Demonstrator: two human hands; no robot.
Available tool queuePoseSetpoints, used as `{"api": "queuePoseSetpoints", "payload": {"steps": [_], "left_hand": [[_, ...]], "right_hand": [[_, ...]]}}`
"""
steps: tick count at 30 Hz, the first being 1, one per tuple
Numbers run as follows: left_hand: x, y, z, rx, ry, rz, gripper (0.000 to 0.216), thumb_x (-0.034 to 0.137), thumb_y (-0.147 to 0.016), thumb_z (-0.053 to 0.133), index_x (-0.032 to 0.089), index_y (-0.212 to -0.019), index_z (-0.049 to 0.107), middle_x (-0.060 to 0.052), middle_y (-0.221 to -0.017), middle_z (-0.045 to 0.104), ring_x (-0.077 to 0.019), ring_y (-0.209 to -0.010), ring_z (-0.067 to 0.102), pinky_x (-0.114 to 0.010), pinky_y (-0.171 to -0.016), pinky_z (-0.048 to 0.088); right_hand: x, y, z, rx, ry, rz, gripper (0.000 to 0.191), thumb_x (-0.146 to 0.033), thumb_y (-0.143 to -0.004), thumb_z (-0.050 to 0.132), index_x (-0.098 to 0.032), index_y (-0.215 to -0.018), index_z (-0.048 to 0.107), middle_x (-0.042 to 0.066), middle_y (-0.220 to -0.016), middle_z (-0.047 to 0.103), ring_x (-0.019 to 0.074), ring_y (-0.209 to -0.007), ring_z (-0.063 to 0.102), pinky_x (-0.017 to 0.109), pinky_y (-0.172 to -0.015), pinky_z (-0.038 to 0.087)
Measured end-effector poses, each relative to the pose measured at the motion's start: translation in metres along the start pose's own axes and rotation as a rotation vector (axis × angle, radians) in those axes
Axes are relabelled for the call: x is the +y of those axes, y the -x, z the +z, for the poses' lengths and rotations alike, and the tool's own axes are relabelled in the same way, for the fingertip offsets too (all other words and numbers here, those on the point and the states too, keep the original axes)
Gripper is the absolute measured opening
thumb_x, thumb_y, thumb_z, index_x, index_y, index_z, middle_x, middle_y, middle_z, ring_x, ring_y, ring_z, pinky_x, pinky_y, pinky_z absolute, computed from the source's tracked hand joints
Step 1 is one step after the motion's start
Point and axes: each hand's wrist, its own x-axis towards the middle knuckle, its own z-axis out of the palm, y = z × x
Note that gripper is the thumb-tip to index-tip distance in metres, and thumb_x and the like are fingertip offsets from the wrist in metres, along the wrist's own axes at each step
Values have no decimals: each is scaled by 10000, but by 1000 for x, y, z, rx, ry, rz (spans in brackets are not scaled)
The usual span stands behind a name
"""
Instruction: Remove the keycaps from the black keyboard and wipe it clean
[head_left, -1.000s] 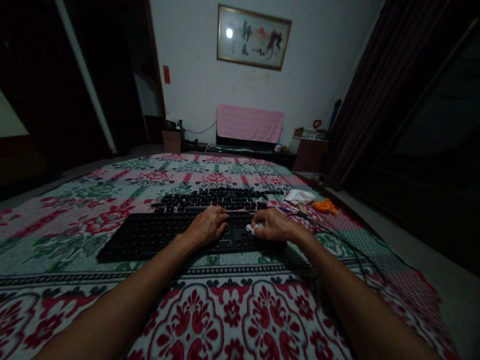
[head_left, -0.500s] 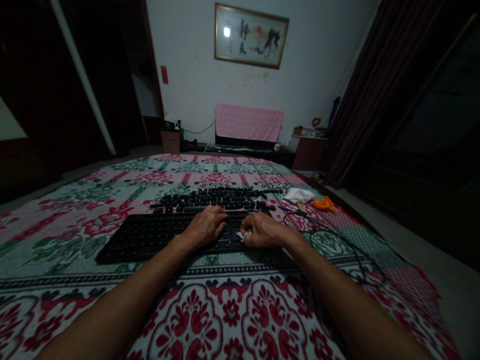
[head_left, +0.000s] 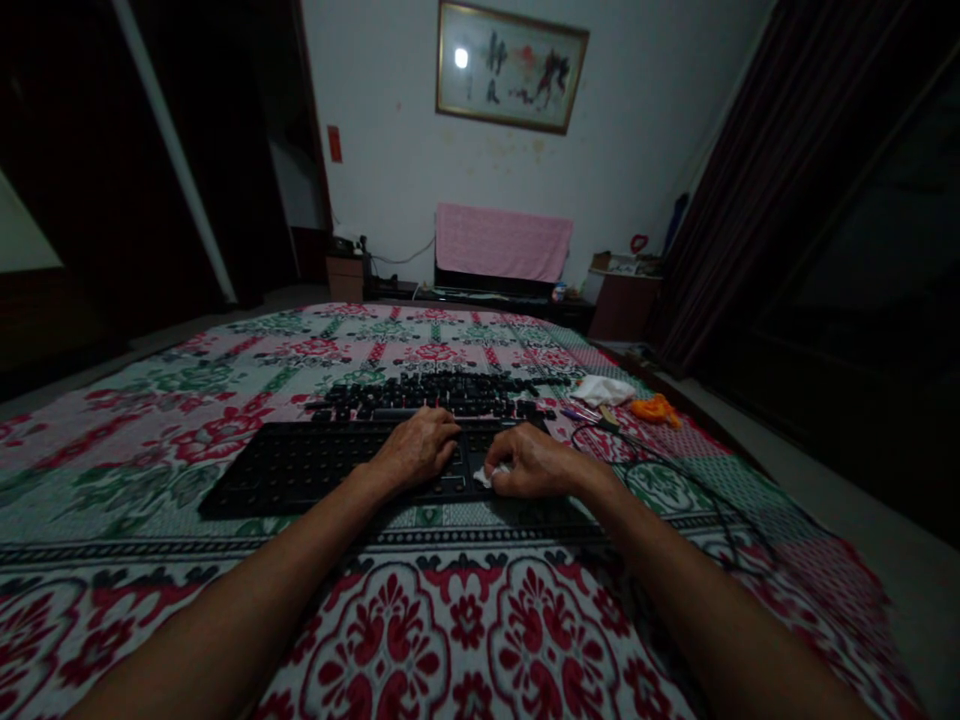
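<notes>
A black keyboard frame (head_left: 300, 466) with its keycaps taken off lies across a flowered bedspread (head_left: 450, 620). My left hand (head_left: 417, 449) rests palm down on the frame's middle, fingers curled over it. My right hand (head_left: 529, 465) is closed on a small white wipe (head_left: 491, 477) and presses it onto the frame's right part. Behind the frame lie several loose black keycaps (head_left: 435, 393) in rows.
A white cloth (head_left: 604, 389), an orange item (head_left: 655, 409) and small tools (head_left: 589, 415) lie at the right of the bedspread. The keyboard's black cable (head_left: 675, 480) loops to the right. A pink-covered cabinet (head_left: 502, 243) stands at the far wall.
My right hand with the wipe has slid left along the frame, closer to my left hand. The left hand has hardly moved.
</notes>
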Motion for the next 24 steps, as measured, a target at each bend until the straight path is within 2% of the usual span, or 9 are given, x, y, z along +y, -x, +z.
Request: {"api": "queuePoseSetpoints", "payload": {"steps": [3,5,9,13,21,24], "left_hand": [[0,0,0,17,14,3,265,241,-852,441,172,-1014,639,-92,-1056,585,-204,-970,511,-355,-881,447],[0,0,0,21,23,3,261,238,-852,442,172,-1010,639,-92,-1050,585,-204,-969,512,-353,-873,452],[0,0,2,31,33,1,258,234,-850,444,173,-1005,640,-93,-1044,584,-205,-965,515,-355,-876,450],[-1,0,2,15,25,-8,268,252,-852,446,179,-1026,635,-83,-1069,580,-205,-985,508,-348,-880,448],[0,0,0,18,23,-4,265,244,-852,445,179,-1020,639,-87,-1058,588,-200,-967,516,-354,-875,450],[1,0,0,22,30,4,255,232,-847,451,179,-1005,644,-89,-1033,590,-199,-955,518,-368,-889,440]], "right_hand": [[0,2,-2,-33,36,59,173,-176,-672,526,-127,-677,692,9,-626,627,81,-522,476,183,-490,302],[0,3,-3,-9,44,58,175,-184,-684,525,-126,-686,690,9,-629,622,84,-535,480,183,-497,307],[0,1,0,88,9,-75,217,-165,-687,543,-151,-830,706,26,-775,652,111,-668,544,188,-605,372],[-3,0,5,82,6,-135,241,-141,-687,532,-166,-845,713,29,-789,651,110,-669,549,188,-620,383],[-9,-2,8,24,21,-126,191,-144,-664,515,-130,-735,693,27,-730,649,97,-596,525,186,-565,354],[-9,-1,6,37,8,-88,194,-147,-667,515,-140,-757,687,16,-727,654,100,-599,523,187,-566,352]]}}
